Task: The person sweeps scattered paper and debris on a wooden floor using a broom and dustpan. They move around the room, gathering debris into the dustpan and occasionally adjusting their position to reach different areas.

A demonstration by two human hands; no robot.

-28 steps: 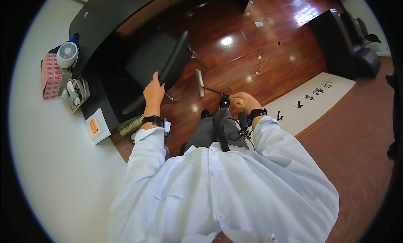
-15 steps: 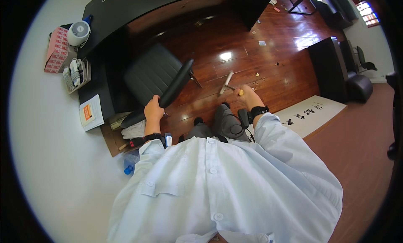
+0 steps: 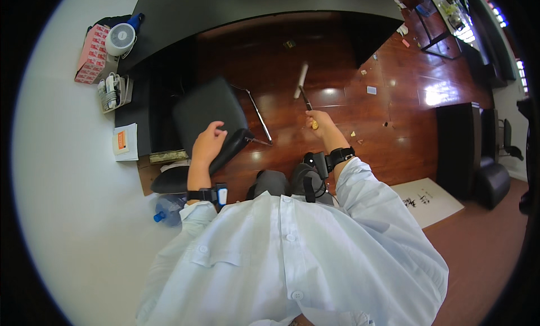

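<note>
My right hand (image 3: 319, 123) is closed round the yellow-ended handle of a T-shaped floor sweeper (image 3: 301, 81). Its pale bar-shaped head points away from me over the wooden floor; the exact kind is unclear. On the left, my left hand (image 3: 209, 141) is over a black office chair (image 3: 205, 109), beside its padded armrest (image 3: 229, 150). Its fingers are slightly bent and apart, with nothing seen in them; whether the palm touches the chair is hidden.
A black desk (image 3: 253, 4) spans the far side, carrying a white fan (image 3: 121, 39). Scraps and a small pale card (image 3: 371, 90) lie on the floor (image 3: 337, 106). At the right are a lettered paper sheet (image 3: 430, 198) and a black cabinet (image 3: 455, 137). A water bottle (image 3: 170, 209) stands left.
My left hand has come off the chair's armrest. The chair has turned slightly. My right hand has moved the sweeper, whose head now reaches farther forward. The view has shifted.
</note>
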